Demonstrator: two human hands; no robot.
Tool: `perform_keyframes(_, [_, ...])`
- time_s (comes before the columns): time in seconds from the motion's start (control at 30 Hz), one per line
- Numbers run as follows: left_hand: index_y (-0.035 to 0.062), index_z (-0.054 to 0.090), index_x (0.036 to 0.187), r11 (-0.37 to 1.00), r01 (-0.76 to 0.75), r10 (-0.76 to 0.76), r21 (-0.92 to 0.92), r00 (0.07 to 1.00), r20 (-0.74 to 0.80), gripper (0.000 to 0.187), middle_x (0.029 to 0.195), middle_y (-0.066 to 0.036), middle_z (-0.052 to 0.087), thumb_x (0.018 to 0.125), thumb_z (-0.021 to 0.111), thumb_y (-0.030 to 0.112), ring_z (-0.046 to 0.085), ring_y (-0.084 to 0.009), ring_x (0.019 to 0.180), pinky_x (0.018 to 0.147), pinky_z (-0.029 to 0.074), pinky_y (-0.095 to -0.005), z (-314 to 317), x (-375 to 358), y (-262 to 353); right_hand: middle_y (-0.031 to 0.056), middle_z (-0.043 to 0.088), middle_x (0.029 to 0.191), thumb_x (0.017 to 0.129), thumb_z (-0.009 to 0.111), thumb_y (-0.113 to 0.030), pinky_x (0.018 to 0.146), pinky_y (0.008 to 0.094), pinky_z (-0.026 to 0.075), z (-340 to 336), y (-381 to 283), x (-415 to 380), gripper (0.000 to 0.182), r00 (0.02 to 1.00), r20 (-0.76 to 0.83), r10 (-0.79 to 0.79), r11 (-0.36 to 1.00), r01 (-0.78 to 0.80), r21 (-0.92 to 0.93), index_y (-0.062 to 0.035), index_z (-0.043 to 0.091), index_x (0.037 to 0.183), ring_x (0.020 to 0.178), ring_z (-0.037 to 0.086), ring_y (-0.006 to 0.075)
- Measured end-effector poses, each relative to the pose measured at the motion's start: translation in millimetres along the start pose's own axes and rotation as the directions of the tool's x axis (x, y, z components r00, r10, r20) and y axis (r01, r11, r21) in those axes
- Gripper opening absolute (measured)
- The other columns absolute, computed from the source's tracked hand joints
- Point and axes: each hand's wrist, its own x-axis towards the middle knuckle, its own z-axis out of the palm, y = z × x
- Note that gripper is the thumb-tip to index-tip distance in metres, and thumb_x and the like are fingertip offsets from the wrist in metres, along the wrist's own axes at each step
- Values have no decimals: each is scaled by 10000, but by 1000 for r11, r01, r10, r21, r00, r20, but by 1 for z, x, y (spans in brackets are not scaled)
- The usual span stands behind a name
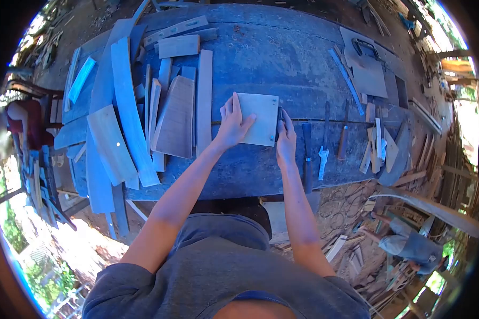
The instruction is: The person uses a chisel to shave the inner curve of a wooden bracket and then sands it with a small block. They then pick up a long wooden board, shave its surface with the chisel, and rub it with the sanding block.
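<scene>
A pale, nearly square wooden board (258, 125) is held up over the blue-looking workbench (282, 53). My left hand (233, 123) grips its left side, thumb on the face and fingers up along the edge. My right hand (286, 139) is closed at the board's right edge, around a small dark piece (280, 115) that lies along that edge. Most of the dark piece is hidden by my fingers, so its kind cannot be made out. Small dark spots mark the board's right corners.
Left on the bench lie several planks (126, 101) and a wide tapered board (174, 118). To the right are a wooden-handled tool (344, 142), a pale-handled tool (323, 155) and wood offcuts (377, 143). Another person (410, 247) is at the lower right.
</scene>
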Motion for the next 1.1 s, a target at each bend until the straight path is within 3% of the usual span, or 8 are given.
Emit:
perform_keyframes(0.07, [-99, 144, 1505, 942, -183, 201, 283, 979, -36, 804, 1558, -279, 192, 996, 522, 395, 271, -380, 1430, 1183, 213, -454, 4, -2, -9, 130, 510, 1173, 1029, 486, -154, 930, 340, 442, 5, 4, -8, 426, 998, -6, -59, 975, 56, -214, -90, 462, 1450, 1046, 540, 216])
perform_keyframes(0.17, [-103, 170, 1501, 958, -286, 281, 31, 952, 123, 781, 1592, -270, 118, 1007, 467, 424, 159, -392, 1479, 1192, 178, -493, 3, -7, -8, 160, 481, 1105, 995, 546, -155, 879, 353, 428, 16, 23, -21, 480, 993, 11, -119, 880, 111, -462, -88, 450, 1460, 944, 497, 257])
perform_keyframes(0.23, [-64, 146, 1525, 960, -280, 274, 24, 949, 155, 746, 1611, -245, 76, 1024, 406, 424, 73, -372, 1502, 1196, 133, -523, -2, -8, -6, 156, 469, 1082, 974, 567, -107, 870, 374, 419, 28, 33, -26, 496, 848, 20, -529, 619, 402, -675, -87, 455, 1457, 951, 467, 270])
perform_keyframes(0.33, [-13, 239, 1518, 919, -299, 296, 256, 954, 48, 644, 1602, -214, 161, 1031, 382, 384, 120, -369, 1496, 1200, 118, -519, 4, 5, 1, 162, 471, 1070, 956, 582, -80, 883, 391, 408, 35, 39, -28, 496, 855, -31, -517, 652, 370, -661, -76, 477, 1440, 967, 454, 288])
perform_keyframes(0.53, [42, 499, 1250, 944, -298, 310, 144, 948, -74, 380, 1312, -151, 499, 1025, 373, 321, 366, -336, 1348, 1136, 211, -466, 22, 29, -2, 134, 468, 992, 939, 596, -53, 853, 376, 411, 43, 34, -54, 474, 877, -23, -480, 698, 366, -616, -32, 510, 1405, 921, 457, 276])
perform_keyframes(0.77, [56, 526, 1158, 965, -230, 261, 130, 907, -332, 316, 1144, -138, 535, 1016, 399, 309, 459, -307, 1133, 1018, 291, -427, 34, 32, -4, 137, 487, 960, 906, 596, -54, 865, 422, 400, 50, 7, 15, 457, 827, -19, -562, 670, 442, -597, -61, 558, 1362, 911, 464, 306])
perform_keyframes(0.93, [47, 519, 1155, 973, -208, 230, 99, 911, -344, 323, 1116, -135, 531, 1014, 398, 311, 456, -300, 1094, 1005, 295, -420, 35, 33, -4, 161, 507, 931, 898, 592, -57, 861, 417, 416, 43, 5, -51, 413, 902, 76, -425, 736, 393, -552, -55, 598, 1311, 920, 472, 350])
perform_keyframes(1.1, [51, 509, 1218, 976, -176, 209, 125, 917, -340, 369, 1150, -157, 496, 1026, 368, 333, 426, -317, 1124, 1015, 282, -428, 36, 33, -8, 169, 507, 950, 896, 586, -55, 846, 421, 425, 49, 12, 58, 401, 844, 19, -536, 667, 436, -604, -48, 606, 1297, 931, 472, 364])
